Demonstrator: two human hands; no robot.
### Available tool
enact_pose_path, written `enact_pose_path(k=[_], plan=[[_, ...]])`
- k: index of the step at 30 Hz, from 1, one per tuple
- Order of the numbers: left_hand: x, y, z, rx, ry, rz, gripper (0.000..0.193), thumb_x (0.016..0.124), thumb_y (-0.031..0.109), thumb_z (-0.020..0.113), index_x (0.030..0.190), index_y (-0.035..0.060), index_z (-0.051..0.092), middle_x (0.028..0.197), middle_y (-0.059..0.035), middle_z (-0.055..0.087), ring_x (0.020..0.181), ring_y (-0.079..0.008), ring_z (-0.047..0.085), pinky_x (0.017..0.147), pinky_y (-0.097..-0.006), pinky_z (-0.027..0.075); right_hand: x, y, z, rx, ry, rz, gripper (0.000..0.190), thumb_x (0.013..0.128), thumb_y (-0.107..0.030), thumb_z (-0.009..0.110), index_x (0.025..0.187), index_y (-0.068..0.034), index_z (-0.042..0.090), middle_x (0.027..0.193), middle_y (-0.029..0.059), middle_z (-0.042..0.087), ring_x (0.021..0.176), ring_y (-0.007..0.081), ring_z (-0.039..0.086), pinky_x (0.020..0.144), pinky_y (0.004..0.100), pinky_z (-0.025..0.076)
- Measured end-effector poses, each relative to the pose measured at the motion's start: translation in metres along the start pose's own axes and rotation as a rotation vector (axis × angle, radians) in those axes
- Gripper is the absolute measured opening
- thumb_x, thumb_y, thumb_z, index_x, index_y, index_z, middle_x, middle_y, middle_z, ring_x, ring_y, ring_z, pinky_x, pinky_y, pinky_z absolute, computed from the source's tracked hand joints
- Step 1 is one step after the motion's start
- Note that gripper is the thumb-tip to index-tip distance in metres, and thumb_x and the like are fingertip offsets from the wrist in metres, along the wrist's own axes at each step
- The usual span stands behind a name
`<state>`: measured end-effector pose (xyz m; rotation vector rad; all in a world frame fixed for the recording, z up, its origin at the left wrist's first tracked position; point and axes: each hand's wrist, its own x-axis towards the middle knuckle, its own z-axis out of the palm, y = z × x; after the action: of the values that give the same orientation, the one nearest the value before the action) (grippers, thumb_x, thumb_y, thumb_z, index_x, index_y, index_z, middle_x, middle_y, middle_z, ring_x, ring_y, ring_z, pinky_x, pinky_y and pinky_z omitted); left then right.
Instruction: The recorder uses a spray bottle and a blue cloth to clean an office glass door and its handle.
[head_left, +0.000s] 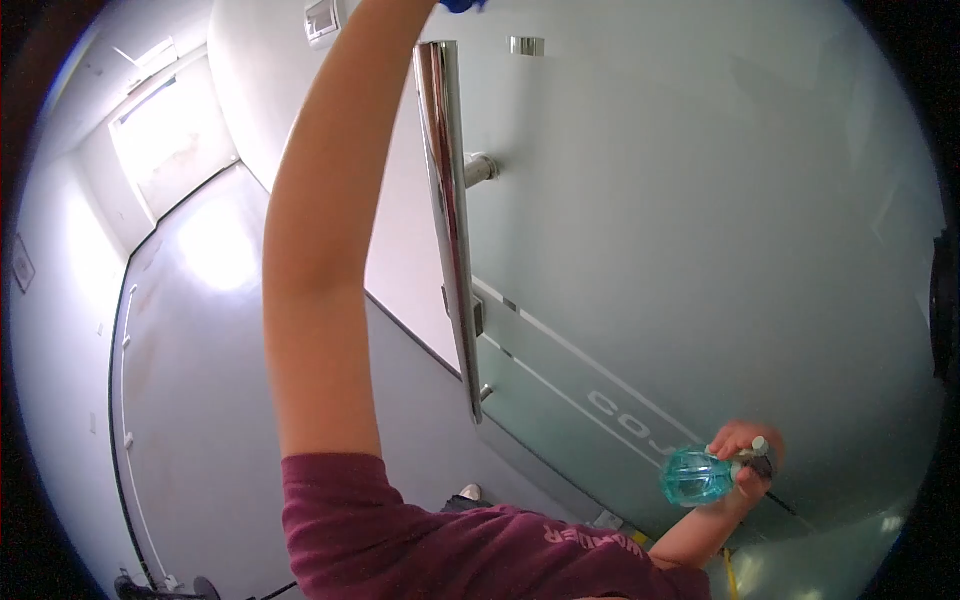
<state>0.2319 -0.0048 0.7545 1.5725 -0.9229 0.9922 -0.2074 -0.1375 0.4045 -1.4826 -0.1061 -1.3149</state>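
Note:
My left arm reaches up past the top edge, so my left hand is out of view. A small piece of something blue, perhaps a cloth, shows there at the edge. At the lower right, my right hand grips a clear teal spray bottle by its neck and pale spray head. The bottle is tipped on its side. Before me stands a frosted glass door with a long chrome bar handle. My left forearm passes to the left of that handle. Two pale stripes and some lettering cross the glass.
To the left, a grey floor runs to a bright window. A white cable strip with fittings follows the left wall. A shoe shows below me. Dark round objects stand at the lower left.

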Motion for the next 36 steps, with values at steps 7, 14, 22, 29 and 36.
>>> enact_pose_path(k=[7, 14, 22, 29, 36], plan=[[-0.033, -0.058, -0.003, 0.051, 0.022, 0.567, 0.067, 0.095, 0.042, 0.044, 0.146, 0.0030, 0.024, 0.154, -0.0199, 0.014, 0.142, -0.0368, 0.011, 0.115, -0.0453, 0.010, -0.001, 0.001, -0.013, 0.016, -0.064, 0.025, 0.041, 0.068, -0.038, 0.074, 0.066, 0.000, 0.060, 0.055, 0.0107, 0.058, 0.044, 0.0229, 0.056, 0.042, 0.0310, 0.043], [-0.059, -0.106, 0.005, 0.056, 0.068, 0.693, 0.068, 0.088, 0.046, 0.051, 0.139, 0.0032, 0.039, 0.148, -0.0208, 0.029, 0.138, -0.0390, 0.024, 0.112, -0.0486, 0.020, 0.035, 0.023, -0.074, 0.143, -0.840, -0.057, 0.034, 0.078, -0.033, 0.067, 0.076, 0.001, 0.064, 0.073, 0.0171, 0.066, 0.067, 0.0312, 0.068, 0.056, 0.0371, 0.054], [-0.170, -0.119, 0.011, 0.070, -0.078, 0.280, 0.062, 0.078, 0.031, 0.065, 0.133, 0.0095, 0.048, 0.140, -0.0149, 0.042, 0.131, -0.0343, 0.037, 0.107, -0.0475, 0.030, 0.028, 0.018, -0.061, 0.249, -0.789, -0.109, 0.022, 0.077, -0.015, 0.071, 0.086, 0.001, 0.059, 0.079, 0.0166, 0.068, 0.073, 0.0293, 0.070, 0.059, 0.0373, 0.057], [-0.200, -0.165, 0.020, 0.148, -0.150, 0.210, 0.074, 0.078, 0.032, 0.068, 0.142, 0.0118, 0.036, 0.142, -0.0173, 0.040, 0.130, -0.0352, 0.038, 0.106, -0.0433, 0.033, 0.015, 0.018, -0.061, 0.250, -0.590, -0.062, 0.027, 0.073, -0.016, 0.077, 0.082, 0.000, 0.057, 0.065, 0.0138, 0.067, 0.055, 0.0236, 0.067, 0.049, 0.0314, 0.054], [-0.200, -0.186, 0.013, 0.314, -0.233, 0.230, 0.076, 0.078, 0.034, 0.069, 0.142, 0.0117, 0.036, 0.141, -0.0164, 0.042, 0.130, -0.0357, 0.039, 0.106, -0.0440, 0.034, 0.009, 0.021, -0.057, 0.297, -0.462, -0.020, 0.028, 0.071, -0.017, 0.078, 0.080, -0.002, 0.058, 0.062, 0.0125, 0.066, 0.050, 0.0234, 0.065, 0.045, 0.0297, 0.051]])
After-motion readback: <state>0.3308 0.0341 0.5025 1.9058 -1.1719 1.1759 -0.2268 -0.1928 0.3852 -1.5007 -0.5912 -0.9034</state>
